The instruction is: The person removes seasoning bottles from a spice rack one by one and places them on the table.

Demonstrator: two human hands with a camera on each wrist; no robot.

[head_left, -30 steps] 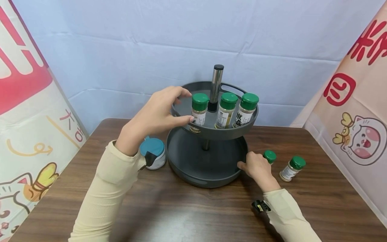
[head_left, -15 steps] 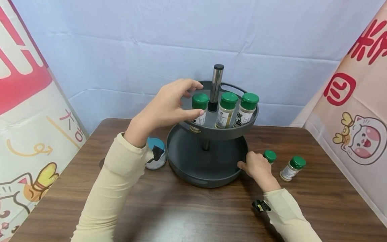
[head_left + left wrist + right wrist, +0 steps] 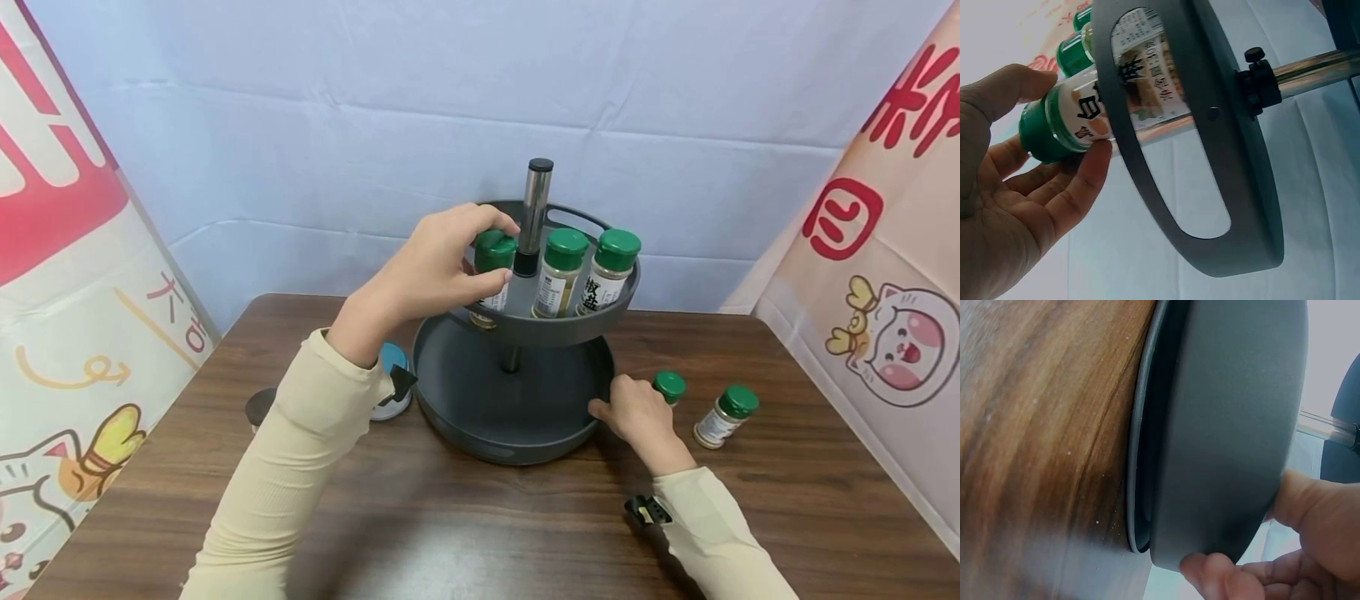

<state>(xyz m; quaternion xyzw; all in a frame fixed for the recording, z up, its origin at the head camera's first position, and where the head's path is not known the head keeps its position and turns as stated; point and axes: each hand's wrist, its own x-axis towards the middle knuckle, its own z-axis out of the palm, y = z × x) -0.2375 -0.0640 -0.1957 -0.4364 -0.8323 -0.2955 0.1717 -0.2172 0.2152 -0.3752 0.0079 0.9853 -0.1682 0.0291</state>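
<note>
A dark grey two-tier round rack [image 3: 480, 429] stands on the table. Several green-capped spice jars ring the upper tier, among them a middle jar [image 3: 561, 262] and a right-hand jar [image 3: 609, 271]. My left hand [image 3: 438, 262] holds the leftmost spice jar [image 3: 497, 254] by its cap, thumb on the near side and fingers behind. In the left wrist view this jar [image 3: 1088, 115] sits inside the upper tier's wall [image 3: 1250, 187], partly seen through the handle slot. My right hand [image 3: 637, 417] grips the lower tier's rim; in the right wrist view, fingers press its outer wall [image 3: 1229, 425].
Two more green-capped jars stand right of the rack, one [image 3: 670, 385] partly behind my right hand, the other [image 3: 726, 417] farther right. Left of the rack are a blue-lidded container [image 3: 393, 358] and a dark-topped container [image 3: 260, 406], both partly hidden by my left arm. A metal post [image 3: 536, 208] rises through the rack.
My left hand has moved right and closed round the leftmost jar's cap. The dark-topped container has come into view behind my sleeve. My right hand stays on the lower tier.
</note>
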